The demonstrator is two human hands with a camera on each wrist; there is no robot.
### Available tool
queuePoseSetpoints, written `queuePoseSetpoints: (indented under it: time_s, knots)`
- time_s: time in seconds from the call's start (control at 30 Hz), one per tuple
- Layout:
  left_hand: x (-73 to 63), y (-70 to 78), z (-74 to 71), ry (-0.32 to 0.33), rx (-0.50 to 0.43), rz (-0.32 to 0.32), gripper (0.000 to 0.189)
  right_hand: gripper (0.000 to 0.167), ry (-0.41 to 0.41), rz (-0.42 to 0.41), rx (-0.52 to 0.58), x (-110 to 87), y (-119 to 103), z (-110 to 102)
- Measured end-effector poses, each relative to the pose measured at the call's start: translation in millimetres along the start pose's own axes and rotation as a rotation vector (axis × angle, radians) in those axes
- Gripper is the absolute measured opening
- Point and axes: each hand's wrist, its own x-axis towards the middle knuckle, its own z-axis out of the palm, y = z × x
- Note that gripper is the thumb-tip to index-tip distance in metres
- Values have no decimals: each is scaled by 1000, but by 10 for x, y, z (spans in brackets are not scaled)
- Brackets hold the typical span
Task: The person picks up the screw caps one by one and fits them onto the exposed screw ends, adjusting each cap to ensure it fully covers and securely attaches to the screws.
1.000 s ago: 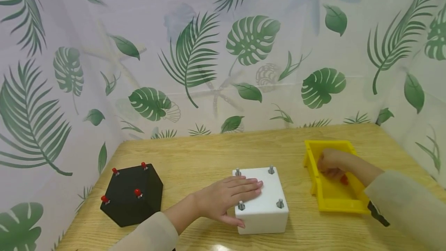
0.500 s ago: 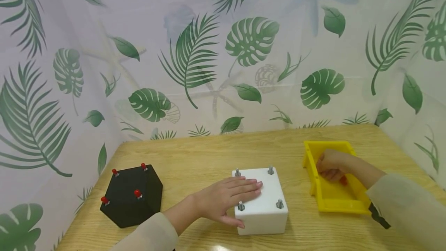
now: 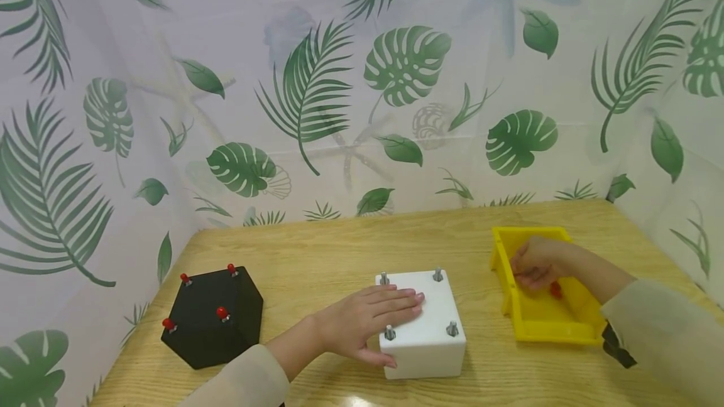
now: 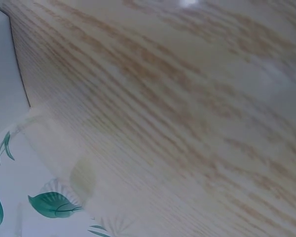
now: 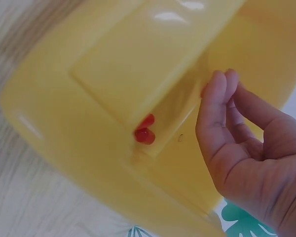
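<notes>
My left hand (image 3: 362, 324) lies flat on top of a white block (image 3: 435, 306), fingers straight and together, thumb down over its near edge. Bare threaded metal bolts (image 3: 452, 328) stick up from the block's corners. My right hand (image 3: 540, 262) is inside a yellow bin (image 3: 526, 331). Its thumb and fingertips pinch a small red cap (image 5: 203, 91), mostly hidden behind the fingers in the right wrist view. More red caps (image 5: 145, 132) lie together on the bin's floor by its wall. The left wrist view catches only tabletop, backdrop and a pale block side.
On the left of the wooden table (image 3: 317, 256) stands a black block (image 3: 220, 316), with red caps (image 3: 223, 313) on its upright bolts. A leaf-printed cloth (image 3: 362, 112) closes off the back and both sides.
My right hand has risen slightly and shifted left inside the bin, uncovering more of the red caps on its floor. The left hand stays in place on the white block.
</notes>
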Motion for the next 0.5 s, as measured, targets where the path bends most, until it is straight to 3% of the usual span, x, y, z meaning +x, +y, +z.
queuePoseSetpoints:
  time_s: [0.5]
  knots:
    - [4,-1,-4,27,2,6,88,15,-14,-22,-8,-146,-145,-38]
